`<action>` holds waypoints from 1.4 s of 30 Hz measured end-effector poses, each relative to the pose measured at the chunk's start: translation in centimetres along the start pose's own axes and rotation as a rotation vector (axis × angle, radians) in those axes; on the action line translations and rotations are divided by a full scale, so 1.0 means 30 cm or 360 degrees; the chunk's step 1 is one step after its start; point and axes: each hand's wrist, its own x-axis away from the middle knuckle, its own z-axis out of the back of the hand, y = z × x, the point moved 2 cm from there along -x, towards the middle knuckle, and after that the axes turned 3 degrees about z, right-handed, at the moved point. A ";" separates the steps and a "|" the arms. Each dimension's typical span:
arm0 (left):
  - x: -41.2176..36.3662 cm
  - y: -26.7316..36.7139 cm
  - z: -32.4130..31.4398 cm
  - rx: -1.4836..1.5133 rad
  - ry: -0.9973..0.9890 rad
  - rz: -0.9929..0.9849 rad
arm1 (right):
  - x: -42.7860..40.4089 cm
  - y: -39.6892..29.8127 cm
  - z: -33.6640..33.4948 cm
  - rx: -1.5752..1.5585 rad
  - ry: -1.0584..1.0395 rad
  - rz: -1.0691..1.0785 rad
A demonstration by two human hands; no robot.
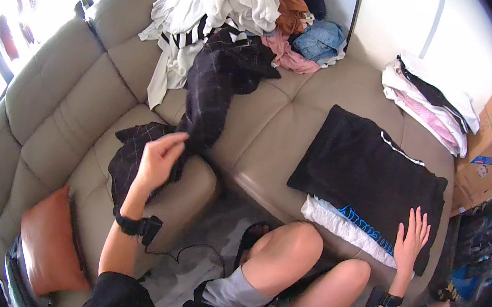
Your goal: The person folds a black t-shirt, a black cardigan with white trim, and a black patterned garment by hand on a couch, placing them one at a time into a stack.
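Observation:
My left hand [160, 159] is at a dark garment [210, 91] with a thin check pattern, its fingers curled towards the thumb. Whether cloth is pinched between them cannot be told. That garment trails from a clothes pile down onto the left seat, partly behind my hand and forearm. My right hand [411, 240] lies palm down, fingers spread, on the near right part of a folded black garment [362, 161]. The black garment has a white drawcord or strip and blue lettering near its front edge. White fabric [333, 219] shows beneath it.
White clothes [226, 3], a pink garment [286, 52] and blue denim [320, 42] are heaped at the back of the sofa [267, 124]. A folded stack [431, 103] stands back right, beside cardboard boxes [480, 173]. An orange cushion [50, 243] leans at left. Cables run near my wrists.

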 end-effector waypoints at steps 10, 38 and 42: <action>-0.008 -0.047 -0.110 -0.0286 -0.0369 0.0469 | -0.013 -0.011 -0.011 -0.0019 0.0027 0.0009; -0.487 0.032 -0.334 -0.0430 0.0235 -0.0351 | -0.013 -0.058 -0.005 -0.0060 0.0140 -0.0081; -0.588 0.030 -0.363 -0.1334 0.0502 -0.1013 | -0.011 -0.051 -0.003 -0.0100 0.0091 -0.0128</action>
